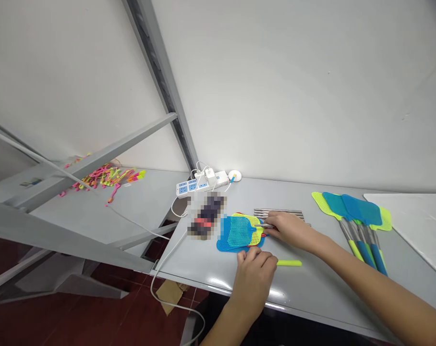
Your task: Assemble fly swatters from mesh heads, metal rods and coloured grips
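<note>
My left hand [256,269] is closed near the front of the table, fingers curled down. A lime green handle [289,263] sticks out from its right side, and its other end is hidden under the hand. My right hand [288,229] is closed on a thin metal rod [261,225], whose tip reaches over the stack. This stack of fly swatter heads [239,230], blue and lime with some red edges, lies flat beside both hands. Several more metal rods [275,212] lie just behind my right hand, partly covered by it.
On the right lie several fly swatters [362,216] with handles toward me, next to a white sheet [412,211]. A power strip [196,185] with plugs stands at the back; a cable hangs over the front edge. Colourful small items [102,178] lie beyond the grey frame [167,91].
</note>
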Available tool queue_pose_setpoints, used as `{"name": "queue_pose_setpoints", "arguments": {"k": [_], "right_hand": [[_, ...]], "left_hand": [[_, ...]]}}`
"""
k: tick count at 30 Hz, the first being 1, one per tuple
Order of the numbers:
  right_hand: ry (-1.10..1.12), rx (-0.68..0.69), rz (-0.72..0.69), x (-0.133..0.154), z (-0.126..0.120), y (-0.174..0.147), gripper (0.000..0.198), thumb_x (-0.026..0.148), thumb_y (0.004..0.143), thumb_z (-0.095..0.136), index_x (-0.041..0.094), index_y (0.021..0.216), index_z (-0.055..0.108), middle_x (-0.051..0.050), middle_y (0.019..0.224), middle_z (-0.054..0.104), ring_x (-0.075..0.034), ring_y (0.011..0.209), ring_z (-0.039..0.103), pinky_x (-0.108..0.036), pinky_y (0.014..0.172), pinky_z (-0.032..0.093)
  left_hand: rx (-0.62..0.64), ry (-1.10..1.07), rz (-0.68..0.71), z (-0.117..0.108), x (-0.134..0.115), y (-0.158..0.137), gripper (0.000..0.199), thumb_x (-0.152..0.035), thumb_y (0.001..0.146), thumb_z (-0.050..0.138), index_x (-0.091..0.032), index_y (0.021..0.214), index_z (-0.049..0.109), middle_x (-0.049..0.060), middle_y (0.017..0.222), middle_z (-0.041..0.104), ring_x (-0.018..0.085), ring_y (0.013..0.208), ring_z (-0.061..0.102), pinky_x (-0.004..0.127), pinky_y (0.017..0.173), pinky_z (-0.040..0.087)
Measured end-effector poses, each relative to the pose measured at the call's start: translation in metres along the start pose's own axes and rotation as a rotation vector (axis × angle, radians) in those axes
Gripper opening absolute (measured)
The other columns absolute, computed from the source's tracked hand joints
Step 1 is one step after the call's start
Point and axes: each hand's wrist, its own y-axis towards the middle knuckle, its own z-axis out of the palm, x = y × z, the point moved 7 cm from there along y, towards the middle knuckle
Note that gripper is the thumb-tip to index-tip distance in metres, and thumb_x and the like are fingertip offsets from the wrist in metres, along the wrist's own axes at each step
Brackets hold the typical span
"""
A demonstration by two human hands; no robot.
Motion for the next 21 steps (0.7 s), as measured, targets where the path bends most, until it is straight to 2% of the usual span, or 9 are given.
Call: {"name": "queue_pose_setpoints", "arguments": {"k": [4, 8, 13, 17, 21], "right_hand": [[0.07, -0.006, 0.046, -0.006, -0.012, -0.006, 0.023, 0.038, 0.093, 0.052, 0.021, 0.084, 0.066, -0.005, 0.085, 0.067, -0.018, 0.074, 0.061, -0.027, 0.063, 0.039], [0.129, -0.01, 0.122, -0.016, -0.03, -0.018, 0.031, 0.046, 0.09, 0.052, 0.02, 0.075, 0.06, -0.001, 0.07, 0.063, -0.014, 0.058, 0.052, -0.026, 0.052, 0.035], [0.235, -0.059, 0.275, -0.037, -0.054, -0.044, 0.036, 0.053, 0.088, 0.05, 0.021, 0.075, 0.061, 0.0, 0.064, 0.056, -0.014, 0.056, 0.046, -0.027, 0.05, 0.033], [0.266, -0.184, 0.356, -0.054, -0.077, -0.077, 0.039, 0.057, 0.087, 0.05, 0.022, 0.083, 0.066, 0.0, 0.064, 0.055, -0.017, 0.058, 0.05, -0.03, 0.053, 0.038], [0.293, -0.392, 0.497, -0.066, -0.102, -0.125, 0.044, 0.064, 0.084, 0.053, 0.023, 0.09, 0.068, 0.001, 0.06, 0.051, -0.018, 0.054, 0.048, -0.031, 0.052, 0.037]], "left_hand": [[0.002, 0.029, 0.037, 0.005, -0.007, 0.009, 0.007, -0.018, 0.09, 0.063, -0.024, 0.093, 0.061, -0.002, 0.09, 0.069, 0.017, 0.091, 0.055, 0.035, 0.072, 0.031], [0.006, 0.036, 0.083, 0.012, -0.018, 0.021, 0.008, -0.015, 0.091, 0.06, -0.023, 0.092, 0.061, 0.0, 0.088, 0.068, 0.018, 0.091, 0.054, 0.036, 0.072, 0.03], [0.037, 0.022, 0.145, 0.025, -0.031, 0.029, 0.013, -0.009, 0.091, 0.056, -0.022, 0.092, 0.06, 0.0, 0.087, 0.066, 0.017, 0.084, 0.053, 0.035, 0.069, 0.029], [0.058, 0.012, 0.147, 0.033, -0.032, 0.035, 0.012, -0.01, 0.091, 0.056, -0.021, 0.091, 0.06, 0.0, 0.086, 0.066, 0.018, 0.082, 0.052, 0.035, 0.069, 0.03], [0.06, -0.024, 0.108, 0.037, -0.029, 0.047, 0.011, -0.01, 0.09, 0.056, -0.02, 0.087, 0.06, 0.002, 0.087, 0.067, 0.02, 0.086, 0.053, 0.036, 0.071, 0.032]]}}
